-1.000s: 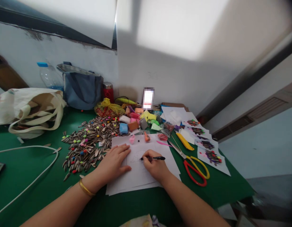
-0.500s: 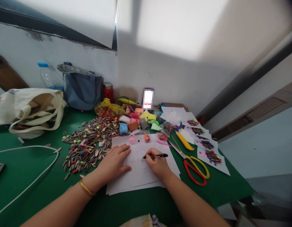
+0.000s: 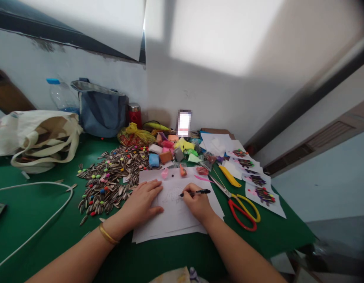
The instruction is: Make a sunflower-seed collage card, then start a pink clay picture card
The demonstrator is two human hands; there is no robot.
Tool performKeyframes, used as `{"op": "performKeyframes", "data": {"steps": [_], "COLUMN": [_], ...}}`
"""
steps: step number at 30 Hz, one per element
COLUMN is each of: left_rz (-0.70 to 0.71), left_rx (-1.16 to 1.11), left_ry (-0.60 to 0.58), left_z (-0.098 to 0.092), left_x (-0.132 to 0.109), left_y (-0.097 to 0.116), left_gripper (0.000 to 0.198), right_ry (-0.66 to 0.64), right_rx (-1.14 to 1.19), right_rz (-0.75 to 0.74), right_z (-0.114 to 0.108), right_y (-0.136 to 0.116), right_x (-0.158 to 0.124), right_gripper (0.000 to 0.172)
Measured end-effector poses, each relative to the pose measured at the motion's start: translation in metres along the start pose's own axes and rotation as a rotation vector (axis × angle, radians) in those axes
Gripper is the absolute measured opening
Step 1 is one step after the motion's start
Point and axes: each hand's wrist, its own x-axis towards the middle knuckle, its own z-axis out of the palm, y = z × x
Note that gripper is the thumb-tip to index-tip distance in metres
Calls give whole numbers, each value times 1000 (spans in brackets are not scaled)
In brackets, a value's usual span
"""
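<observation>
My right hand (image 3: 196,203) is closed round a black pen (image 3: 196,192), its tip down on a faint drawing on a stack of white paper (image 3: 170,220). My left hand (image 3: 143,200) lies flat with fingers spread on the left part of the same sheets, holding them down; a gold bangle (image 3: 106,235) circles that wrist. Both hands rest on a green table (image 3: 37,212). A heap of striped sunflower seeds (image 3: 111,177) mixed with small coloured beads lies just left of the paper.
Red-and-yellow scissors (image 3: 242,206) and a yellow knife (image 3: 229,176) lie right of the paper. Coloured clay blocks (image 3: 167,151) sit behind it. Finished seed pictures on paper (image 3: 258,184) run along the right edge. A cream tote (image 3: 37,135), blue bag (image 3: 102,110), bottle and white cable (image 3: 37,220) occupy the left.
My right hand and the pen have crept slightly up and to the right across the paper. My left hand has stayed in place.
</observation>
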Motion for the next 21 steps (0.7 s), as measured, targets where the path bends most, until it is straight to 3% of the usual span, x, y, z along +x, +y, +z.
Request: {"op": "performKeyframes", "data": {"steps": [12,21], "left_rz": [-8,-12], "left_rx": [22,31], "left_ry": [-31,-37], "left_z": [-2,-1], "left_x": [0,0], "left_y": [2,1], "left_gripper": [67,68], "right_ry": [3,12], "right_rx": [64,-19], "right_rz": [43,47], "right_z": [-2,-2], "right_y": [4,5], "right_x": [2,3], "right_gripper": [12,11]}}
